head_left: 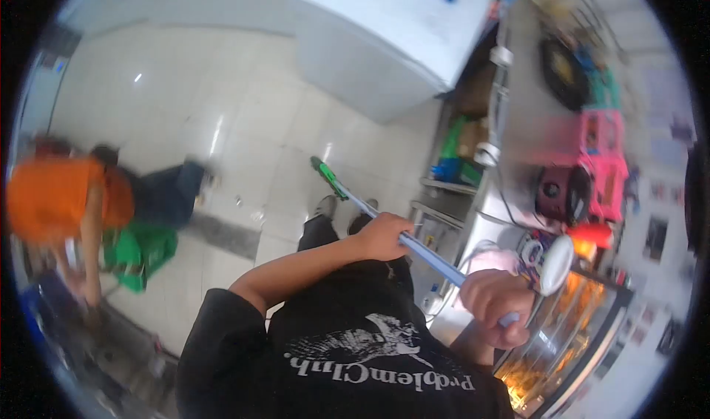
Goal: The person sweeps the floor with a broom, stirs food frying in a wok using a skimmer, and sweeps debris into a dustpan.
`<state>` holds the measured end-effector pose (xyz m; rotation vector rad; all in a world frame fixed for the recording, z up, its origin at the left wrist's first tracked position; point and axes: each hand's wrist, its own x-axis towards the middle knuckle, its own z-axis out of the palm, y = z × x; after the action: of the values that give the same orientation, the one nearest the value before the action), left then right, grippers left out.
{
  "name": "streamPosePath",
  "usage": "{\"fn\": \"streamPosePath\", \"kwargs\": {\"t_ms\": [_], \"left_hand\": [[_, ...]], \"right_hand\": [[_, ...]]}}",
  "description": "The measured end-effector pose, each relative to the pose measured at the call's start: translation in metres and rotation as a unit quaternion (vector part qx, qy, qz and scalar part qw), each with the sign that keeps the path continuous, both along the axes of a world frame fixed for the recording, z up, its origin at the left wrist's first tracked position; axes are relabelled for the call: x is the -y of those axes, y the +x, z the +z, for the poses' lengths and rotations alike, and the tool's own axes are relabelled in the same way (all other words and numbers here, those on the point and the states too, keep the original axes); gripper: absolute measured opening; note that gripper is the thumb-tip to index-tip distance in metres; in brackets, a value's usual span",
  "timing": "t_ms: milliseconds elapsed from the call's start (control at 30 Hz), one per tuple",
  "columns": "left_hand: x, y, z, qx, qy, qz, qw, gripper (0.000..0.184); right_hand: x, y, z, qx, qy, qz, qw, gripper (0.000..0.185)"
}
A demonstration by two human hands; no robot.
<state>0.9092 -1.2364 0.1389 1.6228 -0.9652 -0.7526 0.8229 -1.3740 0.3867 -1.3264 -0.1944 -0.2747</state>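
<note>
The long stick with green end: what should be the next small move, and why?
Perhaps swing the stick leftward: pale spots, possibly litter, show on the floor left of its green end, and the left hand and right hand both grip the stick.

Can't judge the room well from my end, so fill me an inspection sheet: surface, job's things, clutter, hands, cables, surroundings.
Surface: pale tiled floor with bright streaks; glare or wet, cannot tell.
Job's things: long pole with a green head over the tiles; contact unclear.
Clutter: pink plastic item and dark-red appliance by the counter.
Hands: left hand grips the pole partway down; right hand is closed near its upper end.
Cables: dark cord curving near the counter's edge; ends unclear.
Surroundings: white cabinet ahead; person in orange at left; lit glass case at right.
</note>
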Motion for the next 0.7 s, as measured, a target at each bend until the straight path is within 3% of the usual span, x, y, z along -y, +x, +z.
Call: {"fn": "streamPosePath", "kwargs": {"t_ms": [133, 200, 300, 367, 533, 633, 700], "left_hand": [[0.085, 0.015, 0.002, -0.019, 0.083, -0.157, 0.984, 0.031], [0.123, 0.004, -0.031, 0.021, -0.052, -0.142, 0.988, 0.026], [0.188, 0.010, -0.032, 0.037, -0.095, -0.122, 0.987, 0.024], [0.238, 0.018, -0.035, 0.050, -0.082, -0.124, 0.988, 0.023], [0.361, 0.075, -0.060, 0.128, -0.095, -0.086, 0.983, 0.031], [0.420, 0.123, -0.095, 0.183, -0.112, -0.056, 0.975, 0.021], [0.462, 0.161, -0.161, -0.013, -0.125, -0.071, 0.989, 0.020]], "right_hand": [[0.042, -0.013, 0.003, -0.011, -0.073, -0.017, 0.997, 0.034], [0.055, -0.018, -0.005, -0.022, -0.088, -0.055, 0.994, 0.031], [0.099, -0.025, -0.011, -0.011, -0.107, -0.137, 0.985, 0.027], [0.135, -0.024, -0.015, -0.014, -0.160, -0.258, 0.953, 0.020], [0.230, -0.004, -0.055, 0.039, -0.146, -0.304, 0.941, 0.010], [0.270, 0.036, -0.096, 0.072, -0.163, -0.332, 0.926, 0.010], [0.299, 0.070, -0.145, 0.070, -0.196, -0.371, 0.905, 0.011]]}}
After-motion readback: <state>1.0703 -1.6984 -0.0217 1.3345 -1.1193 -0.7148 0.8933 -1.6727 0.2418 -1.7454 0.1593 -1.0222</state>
